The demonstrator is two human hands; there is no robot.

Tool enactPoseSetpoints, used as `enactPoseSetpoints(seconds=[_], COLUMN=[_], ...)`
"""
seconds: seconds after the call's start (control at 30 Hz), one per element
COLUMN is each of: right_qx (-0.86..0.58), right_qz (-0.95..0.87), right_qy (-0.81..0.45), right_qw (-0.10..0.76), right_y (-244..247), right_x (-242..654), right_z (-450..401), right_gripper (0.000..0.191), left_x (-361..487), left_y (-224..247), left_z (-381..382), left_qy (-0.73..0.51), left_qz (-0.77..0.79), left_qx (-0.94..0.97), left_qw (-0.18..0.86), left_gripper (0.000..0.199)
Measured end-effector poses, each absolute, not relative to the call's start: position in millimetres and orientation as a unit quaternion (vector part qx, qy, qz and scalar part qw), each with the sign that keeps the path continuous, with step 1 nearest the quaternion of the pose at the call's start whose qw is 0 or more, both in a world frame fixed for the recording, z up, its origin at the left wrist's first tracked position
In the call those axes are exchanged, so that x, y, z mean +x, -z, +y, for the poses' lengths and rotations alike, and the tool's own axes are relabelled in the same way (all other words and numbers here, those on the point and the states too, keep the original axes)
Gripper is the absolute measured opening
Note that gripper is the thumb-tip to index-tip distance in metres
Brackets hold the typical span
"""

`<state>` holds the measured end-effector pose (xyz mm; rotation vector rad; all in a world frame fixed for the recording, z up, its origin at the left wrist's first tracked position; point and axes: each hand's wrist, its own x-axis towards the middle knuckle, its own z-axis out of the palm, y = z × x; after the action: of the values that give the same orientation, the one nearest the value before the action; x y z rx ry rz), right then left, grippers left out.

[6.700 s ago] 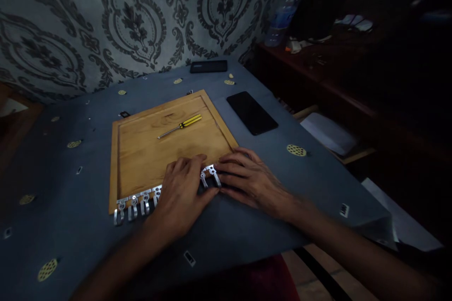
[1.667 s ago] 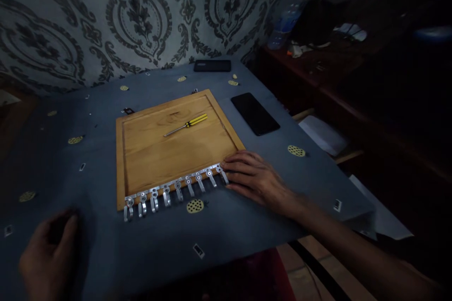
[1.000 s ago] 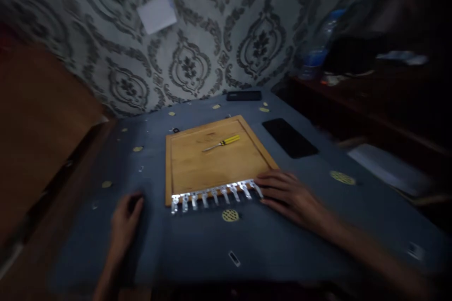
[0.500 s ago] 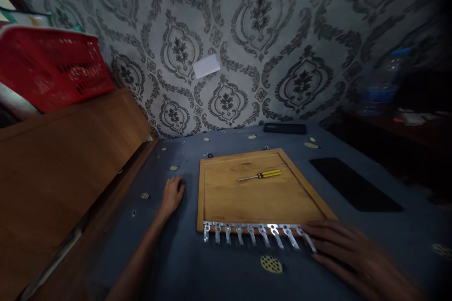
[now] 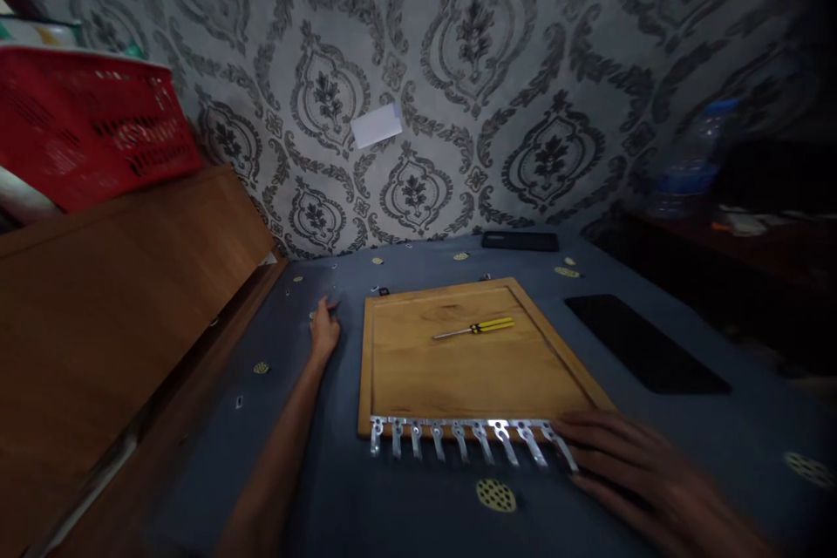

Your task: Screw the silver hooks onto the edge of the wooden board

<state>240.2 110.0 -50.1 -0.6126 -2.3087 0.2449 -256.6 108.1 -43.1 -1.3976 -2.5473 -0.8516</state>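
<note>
A wooden board [image 5: 451,375] with a raised rim lies on the blue patterned cloth. Along its near edge runs a toothed metal strip [image 5: 459,432], its several prongs pointing toward me. My right hand [image 5: 644,462] is at the strip's right end, with that end between thumb and fingers and the fingertips over the board's corner. To the left of the board, my left hand [image 5: 325,331] is low over the cloth, some fingers stretched forward, holding nothing I can see. A screwdriver [image 5: 474,329] with a yellow and black handle rests on the board, its tip toward the left.
A black flat slab [image 5: 644,344] lies right of the board, and a dark phone-like object [image 5: 520,241] near the wall. Small dark pieces [image 5: 384,290] sit by the board's far edge. A red basket [image 5: 91,126] tops the wooden cabinet [image 5: 131,279]; a bottle [image 5: 690,161] stands right.
My left hand has moved forward, away from me, and its fingers have stretched out. My right hand stays at the strip's end. The whole view has shifted slightly.
</note>
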Motion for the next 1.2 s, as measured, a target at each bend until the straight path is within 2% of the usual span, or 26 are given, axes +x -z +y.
enactPoseSetpoints(seconds=[0.1, 0.5, 0.73, 0.9, 1.2], right_qx=[-0.193, -0.166, -0.208, -0.189, -0.19], right_qz=[-0.919, -0.93, -0.921, -0.918, -0.929], right_qy=[-0.069, -0.006, -0.074, -0.029, -0.045], right_qw=[0.337, 0.327, 0.322, 0.347, 0.314], right_y=[49.7, 24.8, 42.9, 48.7, 48.4], right_x=[242.3, 236.9, 243.7, 244.2, 246.3], right_z=[112.6, 105.4, 110.1, 111.7, 109.6], right_gripper=[0.03, 0.029, 0.027, 0.029, 0.029], left_x=[-265.9, -275.3, -284.7, -293.1, -303.4], left_y=[40.8, 34.2, 20.5, 14.6, 14.2], left_z=[110.5, 122.3, 146.6, 164.7, 168.4], left_qy=[0.277, 0.22, 0.206, 0.183, 0.164], left_qz=[-0.847, -0.879, -0.882, -0.893, -0.898], left_qx=[-0.451, -0.421, -0.42, -0.41, -0.408], left_qw=[0.051, 0.05, 0.061, 0.042, 0.02], left_gripper=[0.037, 0.035, 0.036, 0.037, 0.036])
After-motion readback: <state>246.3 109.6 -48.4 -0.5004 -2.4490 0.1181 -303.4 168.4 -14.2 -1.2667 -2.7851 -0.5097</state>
